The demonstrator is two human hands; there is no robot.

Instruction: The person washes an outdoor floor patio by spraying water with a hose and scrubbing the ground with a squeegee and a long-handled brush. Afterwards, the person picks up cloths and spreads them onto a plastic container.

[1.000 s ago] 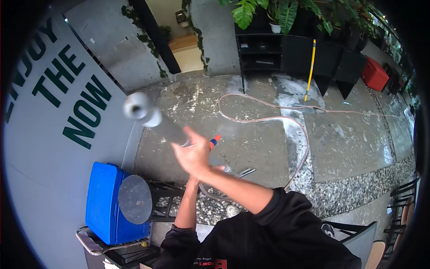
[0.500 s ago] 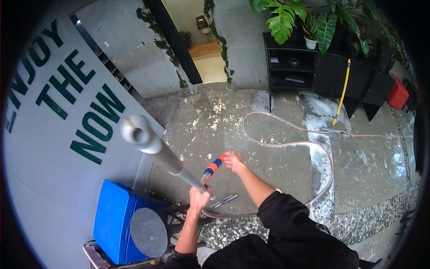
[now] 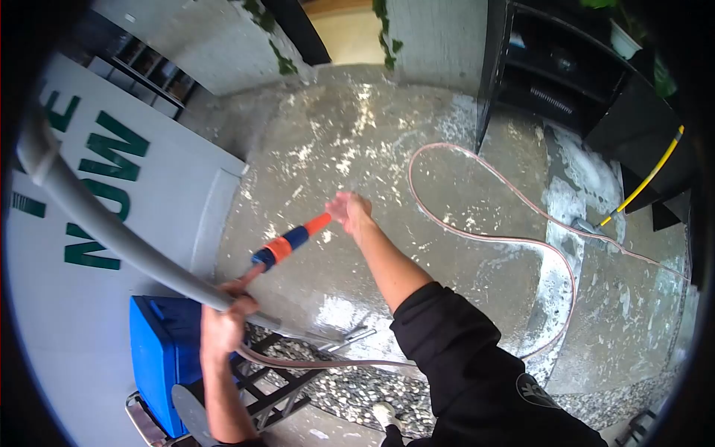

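My left hand (image 3: 226,320) is wrapped round a long grey pole (image 3: 126,231) that rises to the upper left, and the hose just behind the nozzle lies at the same hand. The orange and blue hose nozzle (image 3: 287,244) points up and to the right from there. At the nozzle's orange tip is my right hand (image 3: 348,208), its fingers curled and partly blurred; whether it grips the tip is unclear. From my left hand the pinkish hose (image 3: 477,237) runs along the floor and loops to the right.
A blue bin (image 3: 153,365) and a round stool top (image 3: 190,413) stand at the lower left. A yellow-handled floor tool (image 3: 644,186) leans by black shelving (image 3: 558,67). Metal bars (image 3: 350,339) lie on the wet floor beside a pebble strip (image 3: 372,391).
The view has tilted down and towards the floor. My right hand has left the pole and moved to the nozzle's tip. The pole's upper end has swung to the left edge.
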